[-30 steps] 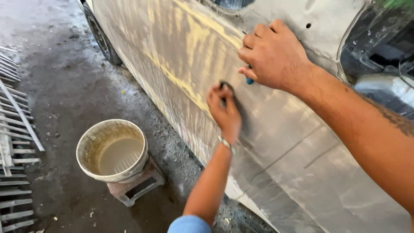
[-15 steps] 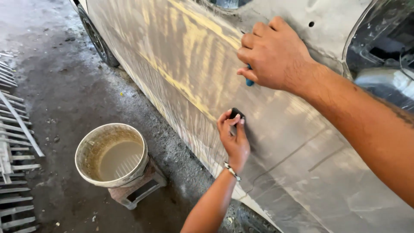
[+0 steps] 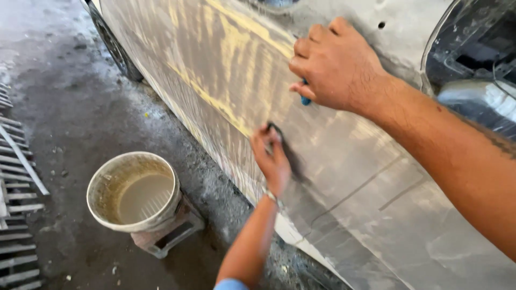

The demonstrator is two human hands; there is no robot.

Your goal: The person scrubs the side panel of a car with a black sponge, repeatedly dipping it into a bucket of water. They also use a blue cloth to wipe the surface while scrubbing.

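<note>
Grey primer w/ yellowish filler streaks covers the car door panel, which fills the right and far part of the view. Left hand is pressed flat on the panel near its middle, fingers over a dark sanding pad that shows only at the fingertips; grip looks like holding the pad against the metal. Right hand is higher and farther right, curled on the panel w/ a small blue object poking out under the fingers, so clenched on that; can't tell what it is. Near left on the wet concrete floor, a dirty white bucket of murky water sits on a small stand. Metal grating at far left edge.
</note>
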